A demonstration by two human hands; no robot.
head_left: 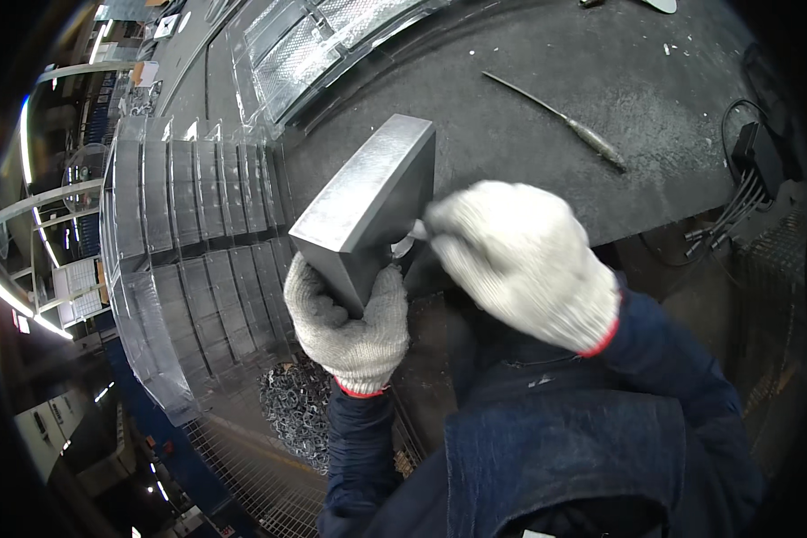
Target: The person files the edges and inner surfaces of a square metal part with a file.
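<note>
A rectangular grey metal box (pixel 368 184) is tilted up in front of me, above the table. My left hand (pixel 350 323), in a white knit glove with a red cuff, grips its lower end, thumb on the near side and fingers around the other. A round opening with a bright edge (pixel 403 246) shows in the side that faces right. Right at that opening is my right hand (pixel 520 260), gloved alike and smeared by motion. Its fingers are drawn together in a pinch; whatever is between them is too blurred to name.
A thin pointed tool with a handle (pixel 592 141) lies on the dark table (pixel 529 179). Clear plastic trays with several compartments (pixel 197 197) stand at left, another tray (pixel 314 45) beyond. Small metal pieces (pixel 296 412) are heaped at lower left. Cables (pixel 735 211) hang at right.
</note>
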